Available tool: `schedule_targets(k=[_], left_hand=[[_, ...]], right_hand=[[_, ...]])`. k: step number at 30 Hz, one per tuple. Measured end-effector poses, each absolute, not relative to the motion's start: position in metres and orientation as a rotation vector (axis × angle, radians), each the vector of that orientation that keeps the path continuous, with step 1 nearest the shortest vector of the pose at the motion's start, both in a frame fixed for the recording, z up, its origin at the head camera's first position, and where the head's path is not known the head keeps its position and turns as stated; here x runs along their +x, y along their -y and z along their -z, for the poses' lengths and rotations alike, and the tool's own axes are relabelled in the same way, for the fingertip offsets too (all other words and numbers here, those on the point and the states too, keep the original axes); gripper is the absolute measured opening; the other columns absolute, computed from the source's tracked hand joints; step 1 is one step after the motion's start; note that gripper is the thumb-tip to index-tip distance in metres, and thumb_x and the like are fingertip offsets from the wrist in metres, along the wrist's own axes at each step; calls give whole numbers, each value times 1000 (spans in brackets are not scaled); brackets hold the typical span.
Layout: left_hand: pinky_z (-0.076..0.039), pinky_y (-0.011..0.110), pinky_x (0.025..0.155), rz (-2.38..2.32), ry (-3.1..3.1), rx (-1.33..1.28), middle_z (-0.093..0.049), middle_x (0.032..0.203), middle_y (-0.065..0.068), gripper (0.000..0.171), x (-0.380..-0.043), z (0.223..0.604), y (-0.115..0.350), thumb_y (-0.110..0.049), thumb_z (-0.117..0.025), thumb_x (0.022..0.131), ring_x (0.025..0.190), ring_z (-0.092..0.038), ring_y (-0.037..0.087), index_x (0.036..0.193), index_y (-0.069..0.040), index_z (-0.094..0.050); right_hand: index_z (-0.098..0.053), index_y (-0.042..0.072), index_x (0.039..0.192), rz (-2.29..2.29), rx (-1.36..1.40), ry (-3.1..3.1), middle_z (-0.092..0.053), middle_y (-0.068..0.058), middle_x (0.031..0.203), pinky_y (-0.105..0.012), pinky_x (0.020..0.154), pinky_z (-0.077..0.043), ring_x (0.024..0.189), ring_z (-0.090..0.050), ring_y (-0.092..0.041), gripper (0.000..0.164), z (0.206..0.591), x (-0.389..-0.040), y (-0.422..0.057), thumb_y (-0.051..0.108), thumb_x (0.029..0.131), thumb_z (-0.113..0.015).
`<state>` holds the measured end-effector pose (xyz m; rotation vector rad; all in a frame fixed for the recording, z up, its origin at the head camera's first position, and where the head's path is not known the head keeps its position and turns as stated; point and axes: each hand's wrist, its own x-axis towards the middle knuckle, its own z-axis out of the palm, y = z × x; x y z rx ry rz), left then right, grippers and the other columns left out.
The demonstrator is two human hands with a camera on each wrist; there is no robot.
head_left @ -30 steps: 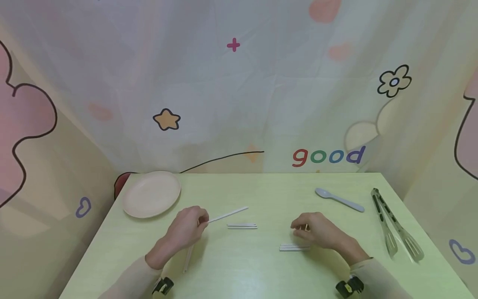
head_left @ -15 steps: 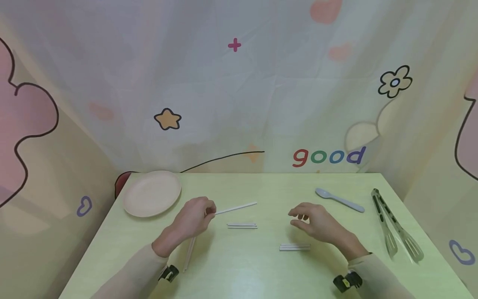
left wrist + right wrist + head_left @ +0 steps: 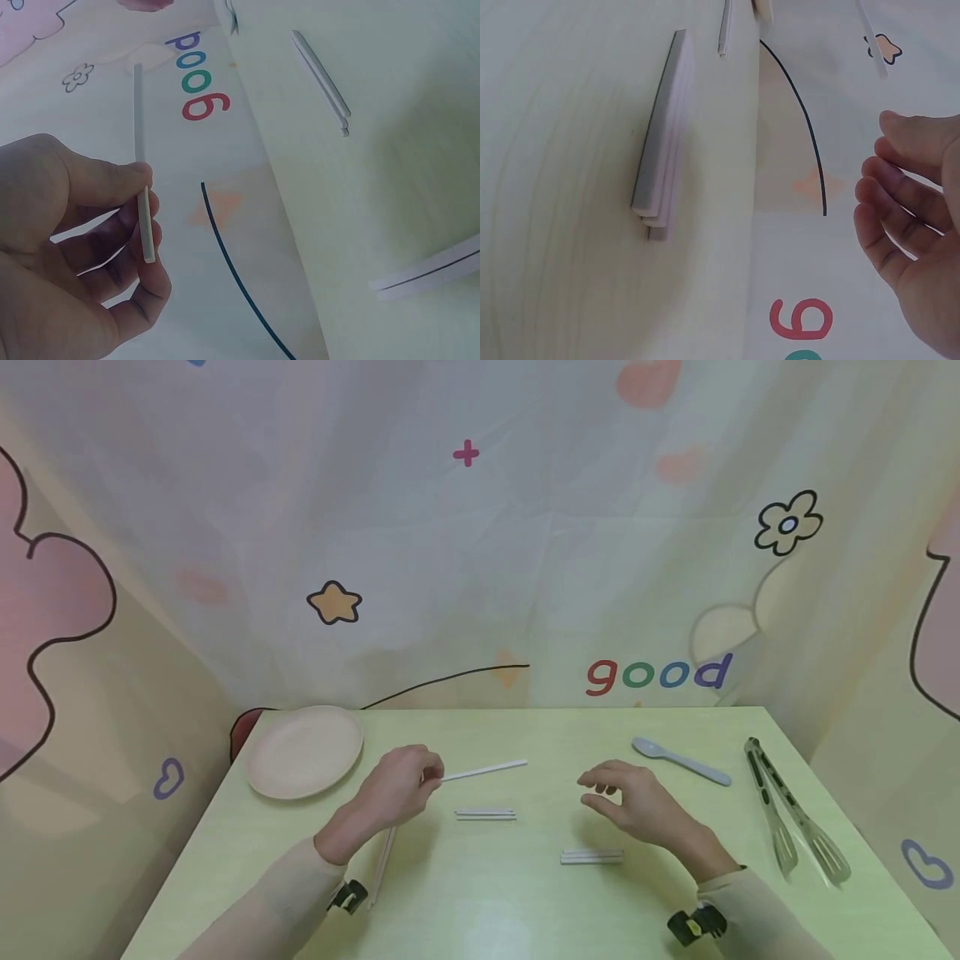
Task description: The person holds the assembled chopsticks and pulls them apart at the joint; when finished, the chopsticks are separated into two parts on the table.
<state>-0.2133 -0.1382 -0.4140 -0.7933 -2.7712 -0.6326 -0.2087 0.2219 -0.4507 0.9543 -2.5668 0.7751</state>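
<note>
My left hand (image 3: 397,783) pinches a thin white stick (image 3: 487,769) between thumb and fingers, above the table's left middle. In the left wrist view the held stick (image 3: 139,112) sticks out past both sides of the thumb. Below that hand, more white sticks (image 3: 382,868) lie slanted on the table, partly hidden. A small group of white sticks (image 3: 485,815) lies between the hands. My right hand (image 3: 633,802) hovers with loosely bent fingers and a gap at the thumb, holding nothing. Near it is a stack of several white sticks (image 3: 591,857), seen close in the right wrist view.
A round pale plate (image 3: 303,752) sits at the table's back left corner. Toward the back right lies a grey-blue spoon (image 3: 681,761), with metal tongs (image 3: 795,810) by the right edge. A printed curtain (image 3: 480,543) hangs behind the table (image 3: 510,902).
My left hand has moved up and to the right with its stick, which now lies at a flatter slant. The right hand has risen slightly, and its thumb and fingers have spread apart.
</note>
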Motion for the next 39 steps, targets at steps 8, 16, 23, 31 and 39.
schedule_targets(k=[8,16,23,31,39], left_hand=[[-47,26,66,639,2755,-841,-62,77,-4,6,-214,407,130,-4,-71,84,71,-56,10,83,-10,-71],[-48,28,67,627,2749,-881,-62,77,-3,5,-216,405,121,-4,-71,84,72,-57,11,84,-9,-72],[-47,28,68,636,2740,-902,-62,76,-3,6,-216,406,118,-4,-71,84,71,-56,11,83,-10,-72],[-47,28,68,636,2738,-929,-62,76,-3,6,-216,408,118,-5,-72,84,72,-55,10,83,-10,-71],[-47,26,66,647,2745,-955,-62,77,-3,6,-216,408,118,-4,-71,85,71,-55,10,82,-10,-71]], right_hand=[[-71,13,104,-783,968,2524,-69,3,99,-28,69,-55,81,-62,-9,22,442,-211,-214,13,82,-77],[-71,13,108,-777,966,2556,-69,0,104,-30,70,-55,84,-63,-13,25,433,-212,-208,15,84,-77],[-71,12,108,-805,1008,2521,-69,-1,104,-27,70,-54,83,-65,-18,27,431,-213,-203,17,83,-78],[-71,11,108,-793,1032,2527,-69,-1,105,-26,72,-55,85,-63,-13,28,428,-214,-196,19,82,-78],[-71,11,110,-812,1053,2581,-68,1,106,-26,73,-54,87,-61,-10,28,426,-214,-189,18,84,-77]])
